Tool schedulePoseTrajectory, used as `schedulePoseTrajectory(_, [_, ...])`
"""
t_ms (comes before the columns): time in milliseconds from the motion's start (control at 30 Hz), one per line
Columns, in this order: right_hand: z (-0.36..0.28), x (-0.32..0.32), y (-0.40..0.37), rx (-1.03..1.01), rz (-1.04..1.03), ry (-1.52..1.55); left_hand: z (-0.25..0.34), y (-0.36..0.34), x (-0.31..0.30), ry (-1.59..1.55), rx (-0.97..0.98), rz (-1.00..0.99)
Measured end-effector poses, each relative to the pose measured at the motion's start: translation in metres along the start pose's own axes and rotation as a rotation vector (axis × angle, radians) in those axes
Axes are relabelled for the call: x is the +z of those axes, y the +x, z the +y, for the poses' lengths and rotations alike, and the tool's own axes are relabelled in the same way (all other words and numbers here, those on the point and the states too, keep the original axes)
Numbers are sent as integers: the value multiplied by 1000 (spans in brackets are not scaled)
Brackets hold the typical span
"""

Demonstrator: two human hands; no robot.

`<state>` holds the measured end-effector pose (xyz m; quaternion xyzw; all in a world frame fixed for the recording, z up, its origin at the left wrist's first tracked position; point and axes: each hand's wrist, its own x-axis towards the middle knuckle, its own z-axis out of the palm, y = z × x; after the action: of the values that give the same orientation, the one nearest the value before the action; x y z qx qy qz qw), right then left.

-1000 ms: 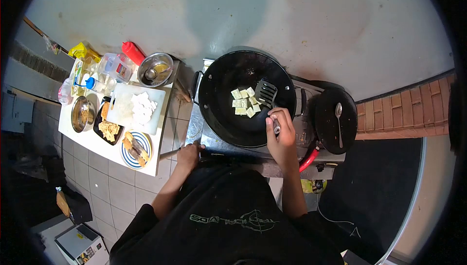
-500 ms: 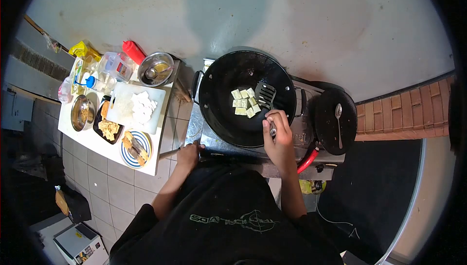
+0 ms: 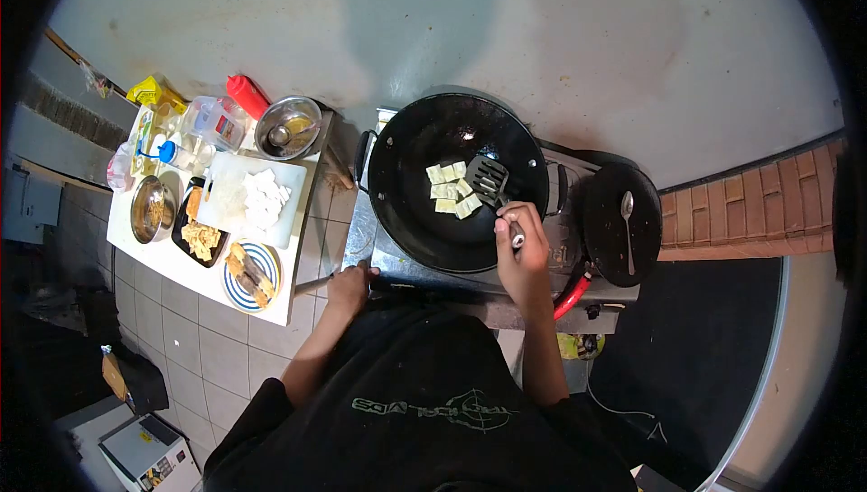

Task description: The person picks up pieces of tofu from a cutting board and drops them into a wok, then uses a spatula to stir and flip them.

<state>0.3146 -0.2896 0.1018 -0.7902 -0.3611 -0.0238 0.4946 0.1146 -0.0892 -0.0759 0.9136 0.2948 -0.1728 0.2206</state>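
My right hand (image 3: pixel 524 244) is wrapped round the handle of a black slotted spatula (image 3: pixel 489 177), whose head is inside a large black wok (image 3: pixel 415 235). Several pale, square-cut pieces (image 3: pixel 443 191) lie grouped in the wok, just left of the spatula head and against its edge. The wok stands on a metal stove (image 3: pixel 397 262). At the stove's front left edge, my left hand (image 3: pixel 350 288) is closed on the end of a thin handle that points left towards the table; what it belongs to is hidden.
On the white table (image 3: pixel 181 266) are a cutting board (image 3: pixel 217 217) with white pieces, a striped plate (image 3: pixel 239 296), a metal bowl (image 3: pixel 302 146) and a red bottle (image 3: pixel 246 95). Right of the wok, a spoon (image 3: pixel 629 230) lies on a black round pan (image 3: pixel 605 221).
The spatula head has moved slightly left and down against the pale pieces, which sit closer together. My right hand has shifted a little right and turned. My left hand is nearly unmoved.
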Motion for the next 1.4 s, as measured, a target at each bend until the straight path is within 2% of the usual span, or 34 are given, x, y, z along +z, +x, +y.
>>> schedulePoseTrajectory(167, [1, -5, -3, 94, 5, 116, 2, -1, -3, -7, -10, -23])
schedulePoseTrajectory(500, [-7, -6, -4, 105, -55, 195, 2, -1, -5, 14, -4, -26])
schedulePoseTrajectory(667, [-12, -4, -4, 21, -61, 113, 3, 0, -3, 18, -17, -2])
schedulePoseTrajectory(800, [-17, -4, -4, 44, -100, 134, 3, 0, -3, 2, -28, -16])
schedulePoseTrajectory(867, [-16, -2, -5, -4, -73, 94, 2, 0, -2, 3, -27, -7])
schedulePoseTrajectory(1233, [-3, -2, -3, -3, -14, -6, 3, -2, -2, 9, -22, -11])
schedulePoseTrajectory(1300, [0, -3, -3, -31, -1, -14, 1, -3, 3, 13, 23, 98])
schedulePoseTrajectory(1400, [1, -3, -2, 23, -12, -15, 0, -2, 5, 29, 20, 105])
